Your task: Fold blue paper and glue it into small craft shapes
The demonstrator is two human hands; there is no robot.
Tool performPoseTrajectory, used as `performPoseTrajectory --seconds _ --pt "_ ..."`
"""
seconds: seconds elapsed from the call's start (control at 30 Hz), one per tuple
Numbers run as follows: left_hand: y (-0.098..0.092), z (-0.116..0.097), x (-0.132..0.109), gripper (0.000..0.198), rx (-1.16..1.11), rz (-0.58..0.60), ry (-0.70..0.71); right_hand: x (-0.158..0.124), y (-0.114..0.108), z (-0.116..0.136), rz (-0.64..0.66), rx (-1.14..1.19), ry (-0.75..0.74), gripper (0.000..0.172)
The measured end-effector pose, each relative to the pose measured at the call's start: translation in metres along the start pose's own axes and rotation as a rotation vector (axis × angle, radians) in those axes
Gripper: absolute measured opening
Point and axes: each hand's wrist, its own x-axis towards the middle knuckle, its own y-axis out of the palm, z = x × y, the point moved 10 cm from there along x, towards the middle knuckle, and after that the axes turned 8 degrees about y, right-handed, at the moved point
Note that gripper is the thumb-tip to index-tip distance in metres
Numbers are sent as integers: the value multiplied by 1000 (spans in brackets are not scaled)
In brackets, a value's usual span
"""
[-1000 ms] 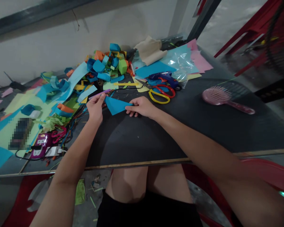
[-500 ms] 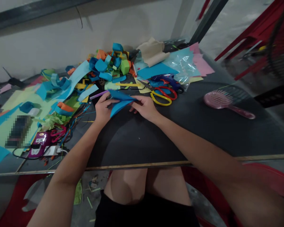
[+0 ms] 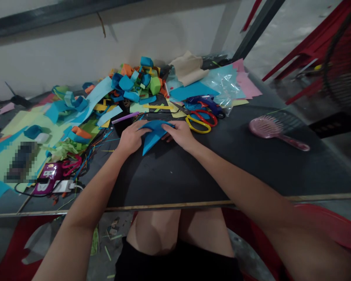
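Note:
A folded blue paper piece [image 3: 152, 137] lies on the dark table top [image 3: 193, 164], its point toward me. My left hand [image 3: 131, 137] rests on its left side with fingers curled onto the paper. From the other side my right hand [image 3: 178, 133] presses the upper edge, fingers bent over it. Both hands grip the paper against the table. A purple pen [image 3: 125, 117] lies just beyond my left hand.
Red-and-yellow scissors [image 3: 200, 119] and a blue glue gun [image 3: 207, 103] lie behind my right hand. A pile of folded coloured paper [image 3: 134, 84] sits at the back. Paper scraps and cables [image 3: 61, 156] cover the left. A pink hairbrush [image 3: 276, 130] lies at right.
The blue paper was held up flat between both hands, then folded and brought down onto the table. Both hands now press it there.

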Motion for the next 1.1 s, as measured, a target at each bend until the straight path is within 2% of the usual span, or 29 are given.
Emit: performPoseTrajectory --seconds 0.17,0.27,0.37,0.43,0.63,0.73,0.83,0.97,1.03,1.1 --pt "-6 -1 2 36 -27 -40 -7 -2 -1 -2 0 135 84 24" --pt "-8 4 2 32 -88 -88 -89 -1 1 0 27 158 67 27" --pt "0 9 0 66 -97 -54 -176 0 1 2 33 131 17 40" --pt "7 7 0 81 -70 -5 -166 -1 1 3 30 79 -9 46" --pt "13 0 1 73 -14 60 -130 -2 6 2 54 -1 -4 47" --pt "16 -2 1 74 -64 103 -168 -2 2 3 14 3 -28 56" --pt "17 -3 -1 76 -169 104 -220 -3 -4 8 -24 -9 -79 56" --pt "11 3 -4 61 -258 -1 -269 -4 -13 13 -82 -19 -105 64" --pt "5 16 -8 51 -275 -113 -348 -5 -16 16 -100 -9 -136 68" --pt "-2 35 -16 48 -310 -253 -474 -5 -17 18 -113 -25 -171 64"
